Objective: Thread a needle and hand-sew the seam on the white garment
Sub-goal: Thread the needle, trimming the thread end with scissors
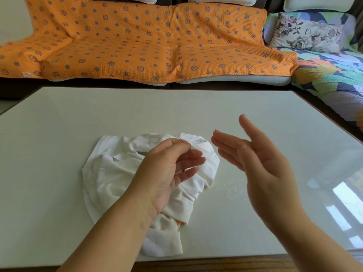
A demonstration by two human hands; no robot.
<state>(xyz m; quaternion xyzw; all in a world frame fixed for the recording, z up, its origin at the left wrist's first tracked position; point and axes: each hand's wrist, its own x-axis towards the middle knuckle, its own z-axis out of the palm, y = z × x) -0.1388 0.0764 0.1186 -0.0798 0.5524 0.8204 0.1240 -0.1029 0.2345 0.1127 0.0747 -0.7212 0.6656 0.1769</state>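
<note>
Head view looked down on a big pale table [78, 118] with a sofa under an orange blanket [137, 46] along the far side. The white garment [110, 173] sat crumpled in a heap on the near middle of the table, so no flat seam was laid out, at least none I could pick out. The left hand [172, 169] hovered right over the garment's right half, palm up-ish, thumb and forefinger pinching the needle [192, 152], the other fingers loosely curled under it. The right hand [255, 158] was up in the air to the right of the garment, fingers straight and spread, holding nothing, palm turned toward the left hand. A loose curl of white thread [233, 188] lay on the table just right of the garment, near side, pretty much beneath the right hand and well clear of the left one. The needle was tiny, just a thin sliver slanting from far-left to near-right between the fingertips. I couldn't tell which end was the eye or whether anything ran through it. My guess is that the right hand was the obvious one to go down for the thread, since it was the nearer and the free one, then bring the end leftward to the needle.
</note>
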